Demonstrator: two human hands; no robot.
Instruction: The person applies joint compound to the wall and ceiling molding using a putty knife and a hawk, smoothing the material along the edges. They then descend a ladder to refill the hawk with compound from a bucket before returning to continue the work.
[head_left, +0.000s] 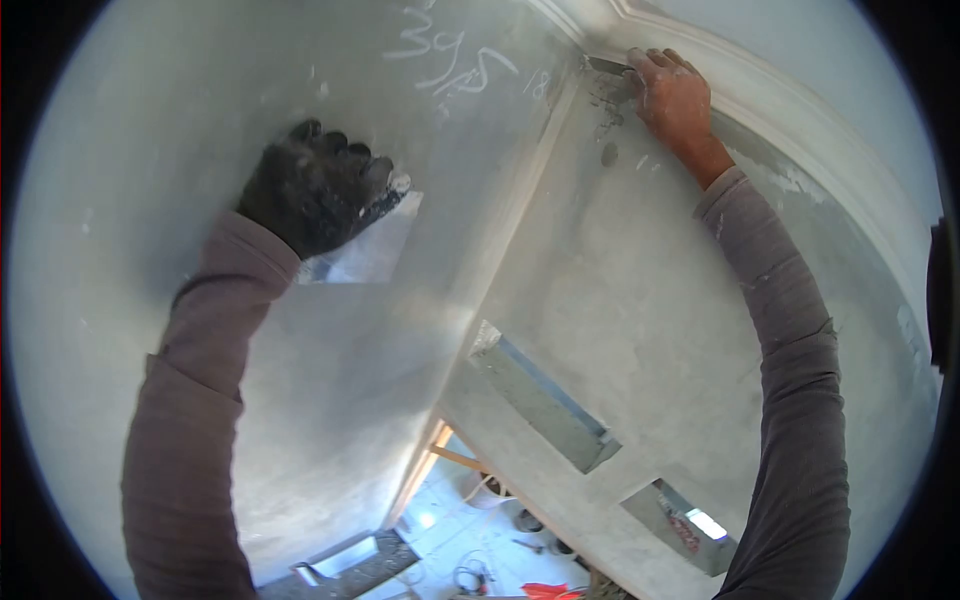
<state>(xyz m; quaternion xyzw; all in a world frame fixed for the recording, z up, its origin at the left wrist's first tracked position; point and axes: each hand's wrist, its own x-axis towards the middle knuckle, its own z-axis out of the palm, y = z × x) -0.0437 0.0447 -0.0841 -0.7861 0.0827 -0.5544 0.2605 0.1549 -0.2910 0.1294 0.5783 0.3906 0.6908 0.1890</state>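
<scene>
My left hand (pixel 320 188), in a black glove smeared with white, is closed on a flat metal plate (pixel 365 245) in front of the grey left wall (pixel 340 350). Bare and dusty, my right hand (pixel 672 95) is up at the top corner, its fingers wrapped round a thin dark blade (pixel 608 67). That blade lies against the right wall (pixel 640 270) just under the white cornice (pixel 780 110). Dark patches mark the plaster below it.
Chalk figures (pixel 450 60) are on the left wall. Two recesses, one long (pixel 545 400) and one smaller (pixel 680 525), open in the right wall. Far below, a bucket (pixel 487 490), cables and a red item (pixel 550 591) lie on the tiled floor (pixel 450 545). A dark plank (pixel 350 570) stands lower left.
</scene>
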